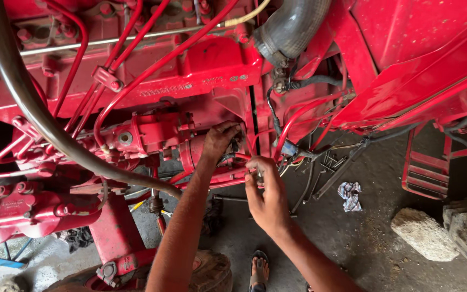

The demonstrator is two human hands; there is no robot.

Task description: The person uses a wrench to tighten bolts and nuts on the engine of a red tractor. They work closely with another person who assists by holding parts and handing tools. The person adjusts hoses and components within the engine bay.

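Down beside the red engine (136,70), a person is leaning in with both hands working at a cylindrical red part (193,154) bolted low on the block. Their left hand (220,139) is reaching over that part, fingers (232,128) curled around its far end, though whether they are gripping anything small is hidden. Their right hand (266,194) is hovering just beside it, fingers pinched nearly closed on a thin red wire (244,158) near the part's end. A thick black hose (28,103) is sweeping across just left of the arms. A crumpled rag (349,196) is lying on the floor (352,243), well apart. Judging by the tight space, steadying the part with one hand while guiding the wire gently would seem wise, keeping clear of the surrounding pipes (136,81).
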